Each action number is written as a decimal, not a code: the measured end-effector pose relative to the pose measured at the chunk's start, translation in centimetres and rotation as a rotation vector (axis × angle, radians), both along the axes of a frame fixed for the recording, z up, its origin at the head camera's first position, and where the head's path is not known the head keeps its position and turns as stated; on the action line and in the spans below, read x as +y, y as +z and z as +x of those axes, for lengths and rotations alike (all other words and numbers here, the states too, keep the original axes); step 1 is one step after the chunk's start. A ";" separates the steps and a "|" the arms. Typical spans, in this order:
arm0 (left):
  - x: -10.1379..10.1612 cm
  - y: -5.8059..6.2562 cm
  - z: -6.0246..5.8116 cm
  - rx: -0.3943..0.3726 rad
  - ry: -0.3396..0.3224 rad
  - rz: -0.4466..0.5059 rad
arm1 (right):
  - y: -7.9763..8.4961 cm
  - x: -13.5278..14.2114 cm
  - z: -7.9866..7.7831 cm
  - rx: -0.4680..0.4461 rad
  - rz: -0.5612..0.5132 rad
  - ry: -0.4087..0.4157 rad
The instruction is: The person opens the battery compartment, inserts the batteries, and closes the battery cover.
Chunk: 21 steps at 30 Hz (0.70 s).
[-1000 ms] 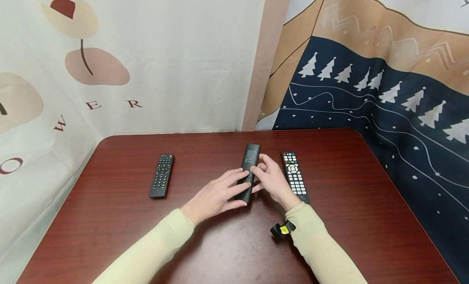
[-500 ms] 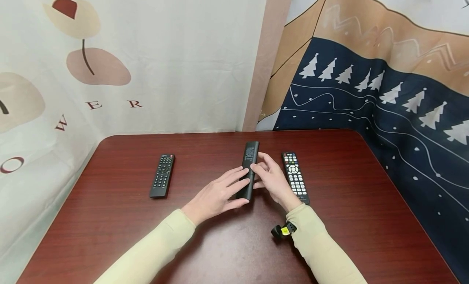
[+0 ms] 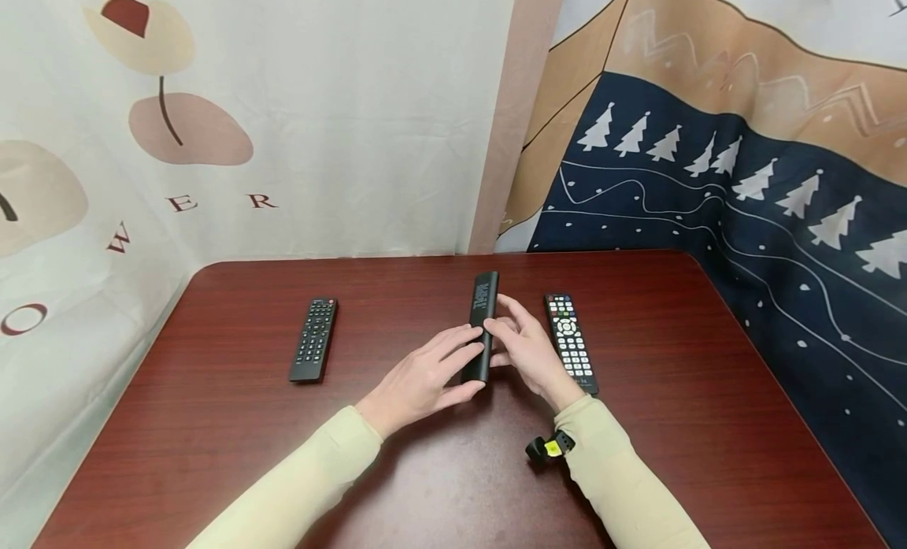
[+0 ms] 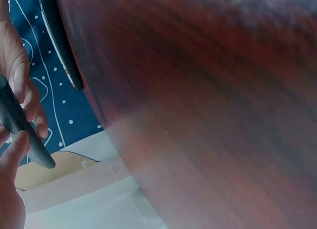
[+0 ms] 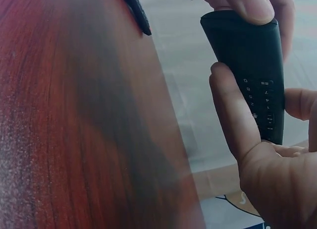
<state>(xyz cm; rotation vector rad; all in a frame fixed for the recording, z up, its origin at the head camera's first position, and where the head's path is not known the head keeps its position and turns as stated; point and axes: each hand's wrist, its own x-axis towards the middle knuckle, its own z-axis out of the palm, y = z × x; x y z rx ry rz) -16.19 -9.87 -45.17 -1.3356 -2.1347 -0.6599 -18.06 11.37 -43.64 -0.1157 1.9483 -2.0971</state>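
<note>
A black remote control is held up over the middle of the table, its printed back toward the head camera. My right hand grips its right edge, thumb on the back and fingers underneath. From the left, my left hand holds the lower part, fingers on the back and thumb at the near end. The right wrist view shows the button side of this remote control and the left thumb over its end. In the left wrist view the remote control appears edge-on between both hands.
On the reddish-brown table, a black remote control with small buttons lies to the left. Another with white buttons lies right, partly behind the right wrist. Printed curtains hang behind the table's far edge.
The held remote control has tilted, so less of its back shows, and its near end has come up slightly. Both hands keep their hold. The two lying remote controls have not moved.
</note>
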 end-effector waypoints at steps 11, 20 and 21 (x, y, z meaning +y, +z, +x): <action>0.3 0.0 0.2 -0.011 0.009 0.019 | 0.1 0.2 0.2 0.031 -0.012 -0.004; 0.3 0.1 0.3 -0.018 0.017 0.020 | 0.3 0.6 0.2 0.068 -0.011 0.002; 0.2 0.2 0.3 -0.017 0.017 0.020 | 0.3 0.6 0.2 0.072 -0.008 0.001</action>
